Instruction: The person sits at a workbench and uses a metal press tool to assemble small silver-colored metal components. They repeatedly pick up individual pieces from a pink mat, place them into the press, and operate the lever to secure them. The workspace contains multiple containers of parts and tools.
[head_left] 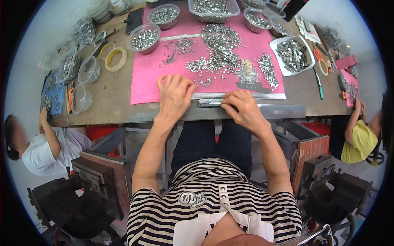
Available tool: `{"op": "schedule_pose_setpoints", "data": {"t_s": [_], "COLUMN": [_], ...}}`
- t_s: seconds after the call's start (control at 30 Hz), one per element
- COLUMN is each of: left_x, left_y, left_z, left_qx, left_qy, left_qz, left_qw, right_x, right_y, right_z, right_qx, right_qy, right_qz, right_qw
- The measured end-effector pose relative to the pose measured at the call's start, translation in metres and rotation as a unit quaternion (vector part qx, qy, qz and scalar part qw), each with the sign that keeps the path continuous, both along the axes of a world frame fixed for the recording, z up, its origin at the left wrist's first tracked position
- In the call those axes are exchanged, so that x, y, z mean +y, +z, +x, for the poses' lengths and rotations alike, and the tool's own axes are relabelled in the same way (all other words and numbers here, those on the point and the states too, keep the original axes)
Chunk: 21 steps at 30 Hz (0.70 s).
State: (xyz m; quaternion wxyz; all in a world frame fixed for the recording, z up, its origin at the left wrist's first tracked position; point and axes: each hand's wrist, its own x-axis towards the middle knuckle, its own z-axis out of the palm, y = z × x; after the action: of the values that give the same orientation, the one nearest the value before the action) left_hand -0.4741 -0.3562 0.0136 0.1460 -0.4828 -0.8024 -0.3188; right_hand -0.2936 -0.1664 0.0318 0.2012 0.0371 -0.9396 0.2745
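On a pink textured mat (143, 84), my left hand (174, 96) is curled, fingertips down beside a few loose small metal pieces (203, 83). Whether anything is between those fingers is too small to make out. My right hand (245, 108) is closed at the right end of a short grey metal bar (209, 103), which has a row of shiny little pieces along it. The bar lies along the mat's near edge. Beyond my hands spreads a big heap of small silver metal pieces (221, 47). Thin pins (248, 74) lie piled to the right of it.
Clear plastic bowls (144, 39) and a rectangular tub (214, 17) of metal pieces stand at the back. A white dish (292, 55) holds darker pieces. Tape rolls (116, 60) lie left; a green-handled tool (319, 84) lies right. A person (53, 143) sits left, another (359, 135) right.
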Motion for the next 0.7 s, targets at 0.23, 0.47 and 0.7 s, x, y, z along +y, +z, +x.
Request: {"op": "schedule_pose_setpoints", "data": {"t_s": [0.23,0.47,0.7], "left_x": [0.008,0.012,0.010], "left_y": [-0.013,-0.022,-0.014], "left_z": [0.014,0.007,0.000], "left_qx": [-0.015,-0.003,-0.031], "left_qy": [-0.030,-0.037,-0.073], "left_qz": [0.005,0.023,-0.005], "left_qw": [0.999,0.999,0.997], "right_x": [0.001,0.007,0.021], "right_y": [-0.008,-0.019,-0.016], "right_z": [-0.058,-0.073,-0.045], "right_qx": [0.037,0.026,-0.047], "right_qy": [-0.074,-0.057,-0.098], "right_qz": [-0.030,0.002,-0.076], "right_qw": [0.996,0.998,0.991]}}
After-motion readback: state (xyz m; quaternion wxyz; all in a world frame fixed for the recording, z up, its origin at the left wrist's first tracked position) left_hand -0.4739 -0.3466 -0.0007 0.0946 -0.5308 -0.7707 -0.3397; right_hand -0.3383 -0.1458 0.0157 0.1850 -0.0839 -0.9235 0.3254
